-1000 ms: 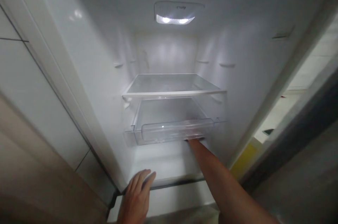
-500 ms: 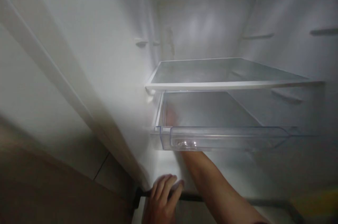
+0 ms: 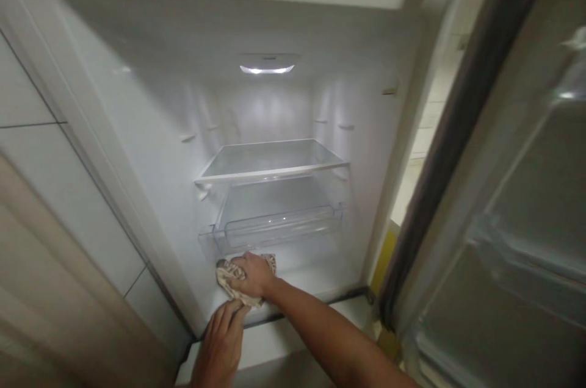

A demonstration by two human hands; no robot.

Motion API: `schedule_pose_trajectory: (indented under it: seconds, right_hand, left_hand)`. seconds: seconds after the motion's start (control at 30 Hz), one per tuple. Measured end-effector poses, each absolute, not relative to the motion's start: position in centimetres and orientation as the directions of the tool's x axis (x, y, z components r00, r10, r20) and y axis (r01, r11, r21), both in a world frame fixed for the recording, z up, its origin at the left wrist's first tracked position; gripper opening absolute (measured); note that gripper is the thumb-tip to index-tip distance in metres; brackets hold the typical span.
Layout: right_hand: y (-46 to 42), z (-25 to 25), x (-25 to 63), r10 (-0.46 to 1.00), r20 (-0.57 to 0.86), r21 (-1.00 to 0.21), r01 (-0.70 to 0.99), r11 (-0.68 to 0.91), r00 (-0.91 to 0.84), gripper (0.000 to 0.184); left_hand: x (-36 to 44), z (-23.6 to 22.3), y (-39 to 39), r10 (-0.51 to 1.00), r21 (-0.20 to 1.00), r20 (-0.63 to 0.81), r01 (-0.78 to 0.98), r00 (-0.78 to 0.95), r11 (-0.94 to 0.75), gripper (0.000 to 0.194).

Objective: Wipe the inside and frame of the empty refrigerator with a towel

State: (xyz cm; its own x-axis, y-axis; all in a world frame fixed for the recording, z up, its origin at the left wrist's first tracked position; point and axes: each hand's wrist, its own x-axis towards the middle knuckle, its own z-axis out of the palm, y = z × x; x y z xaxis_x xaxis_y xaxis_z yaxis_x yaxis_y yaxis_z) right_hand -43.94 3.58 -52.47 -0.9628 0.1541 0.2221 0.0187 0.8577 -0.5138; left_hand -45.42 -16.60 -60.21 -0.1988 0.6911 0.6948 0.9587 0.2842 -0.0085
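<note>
A crumpled brown-and-white patterned cloth (image 3: 227, 278) lies under and around my right hand (image 3: 253, 273), which presses it on the refrigerator's white floor, just below the front of a clear drawer (image 3: 284, 226). My left hand (image 3: 223, 330) rests at the front edge of the refrigerator, close below the cloth. Its fingers are stretched out and it holds nothing that I can see. Whether its fingertips touch the cloth I cannot tell.
Above the drawer sits a glass shelf (image 3: 274, 159) with a white front edge. A lamp (image 3: 267, 69) glows at the top of the compartment. The open door (image 3: 508, 193), with clear bins, stands at the right. Wall tiles (image 3: 68, 174) line the left.
My view has drawn back, showing the whole compartment. My right hand, earlier reaching in behind the clear drawer front, has come out to the front of the floor with the cloth. My left hand stays near the edge.
</note>
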Motion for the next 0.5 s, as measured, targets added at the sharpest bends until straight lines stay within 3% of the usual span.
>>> schedule_pose_trajectory:
  seconds: [0.17, 0.33, 0.5]
  right_hand:
    - [5.5, -51.4, -38.1, 0.245, 0.184, -0.365, 0.165, 0.916, -0.952, 0.055]
    - [9.9, -50.6, -34.1, 0.508, 0.176, -0.294, 0.447, 0.845, -0.843, 0.04]
    - [14.2, -50.5, -33.2, 0.603, 0.208, -0.208, 0.567, 0.797, -0.77, 0.03]
  left_hand:
    - [-46.3, -60.9, -16.7, 0.702, 0.02, 0.684, 0.967, -0.198, 0.253, 0.038]
    - [-47.3, -61.4, -16.5, 0.705, 0.018, 0.688, 0.975, -0.172, 0.22, 0.041]
    - [-47.8, -62.1, -16.6, 0.726, 0.017, 0.661, 0.971, -0.188, 0.237, 0.046]
